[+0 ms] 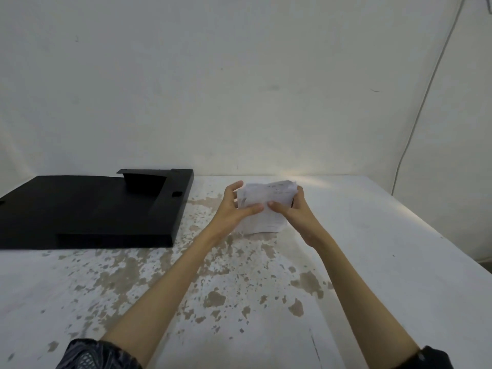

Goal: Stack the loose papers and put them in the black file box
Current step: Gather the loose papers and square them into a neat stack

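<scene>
Head view: both hands, left hand [234,209] and right hand [295,213], clasping blurred papers [269,206], print illegible.

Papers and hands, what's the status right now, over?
Left hand and right hand both gripping the stack of papers, held upright on the table. Black file box lies open to the left, no papers visible inside. Nothing between.

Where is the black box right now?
In the head view, the black file box lies open on the table, on the left side, apart from the papers.
</scene>
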